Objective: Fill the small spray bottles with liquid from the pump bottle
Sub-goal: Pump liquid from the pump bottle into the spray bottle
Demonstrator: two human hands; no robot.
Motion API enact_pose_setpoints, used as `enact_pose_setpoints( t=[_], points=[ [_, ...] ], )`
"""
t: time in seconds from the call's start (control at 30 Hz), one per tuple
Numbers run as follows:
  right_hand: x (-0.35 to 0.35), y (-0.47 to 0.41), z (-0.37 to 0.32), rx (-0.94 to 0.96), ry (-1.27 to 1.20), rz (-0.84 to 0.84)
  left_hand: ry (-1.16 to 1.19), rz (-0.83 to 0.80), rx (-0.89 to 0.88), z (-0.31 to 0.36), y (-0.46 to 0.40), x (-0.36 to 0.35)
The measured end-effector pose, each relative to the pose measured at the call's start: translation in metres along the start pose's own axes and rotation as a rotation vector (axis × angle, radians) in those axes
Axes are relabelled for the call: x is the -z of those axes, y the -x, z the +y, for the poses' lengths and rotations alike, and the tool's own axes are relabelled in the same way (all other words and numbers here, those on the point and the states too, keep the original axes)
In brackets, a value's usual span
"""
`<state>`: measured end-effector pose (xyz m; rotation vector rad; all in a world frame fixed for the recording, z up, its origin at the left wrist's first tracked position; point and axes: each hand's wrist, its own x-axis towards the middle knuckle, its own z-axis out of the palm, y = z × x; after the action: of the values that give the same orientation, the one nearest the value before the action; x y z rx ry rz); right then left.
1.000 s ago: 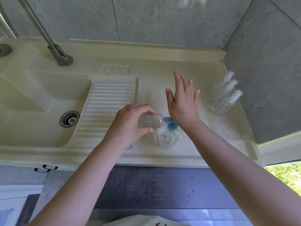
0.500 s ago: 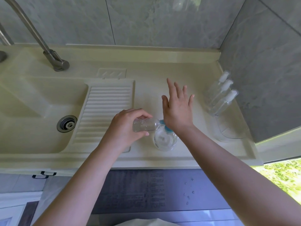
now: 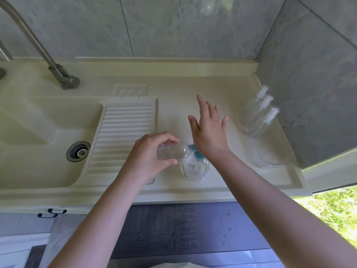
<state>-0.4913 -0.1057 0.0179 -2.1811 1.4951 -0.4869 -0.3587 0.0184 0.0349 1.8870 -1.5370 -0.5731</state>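
Clear plastic small bottle (image 3: pixel 172 150), uncapped, held on its side near the front edge of the worktop (image 3: pixel 173 89); its mouth meets the blue spout of the pump bottle (image 3: pixel 196 168), which stands upright just beside it.

Left hand (image 3: pixel 149 156): fingers and thumb curled round the small bottle.

Right hand (image 3: pixel 209 132): fingers straight and spread, gripping nothing; heel of the palm over the blue pump head, seemingly pressing it.

Three capped spray bottles (image 3: pixel 259 111): leaning in a row toward the right edge, beside the grey wall, in what looks like a clear tray (image 3: pixel 270 155). Whether they hold liquid cannot be told.

Ribbed drainboard (image 3: pixel 123 132), basin with drain (image 3: pixel 78 151), tap (image 3: pixel 58 72): left part of the sink unit.

Droplets (image 3: pixel 225 231): on the dark surface below the front edge.

Risks, as judged: mouth and spout are narrow, so a slight drift of the left hand would send liquid onto the worktop; a sideways-held bottle may spill once partly full; an off-centre press could tip the pump bottle.
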Motion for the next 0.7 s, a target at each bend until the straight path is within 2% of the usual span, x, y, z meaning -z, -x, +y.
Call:
enact_pose_setpoints(
  t=[0.23,0.33,0.47,0.7],
  points=[
    [-0.0021,0.0011,0.0017,-0.05,-0.105,-0.02,0.01,-0.006,-0.003,-0.0008,-0.0011,-0.0019],
    [-0.0007,0.0006,0.0015,-0.005,-0.084,0.005,0.037,0.004,-0.007,0.0,-0.0005,-0.0023],
    [-0.0036,-0.0004,0.0021,-0.042,-0.055,-0.058,0.018,0.018,-0.009,-0.0018,0.0002,-0.0018],
    [0.0001,-0.0002,0.0022,-0.034,-0.023,-0.073,0.042,0.008,-0.008,-0.0036,0.0008,-0.0035]
  ],
)
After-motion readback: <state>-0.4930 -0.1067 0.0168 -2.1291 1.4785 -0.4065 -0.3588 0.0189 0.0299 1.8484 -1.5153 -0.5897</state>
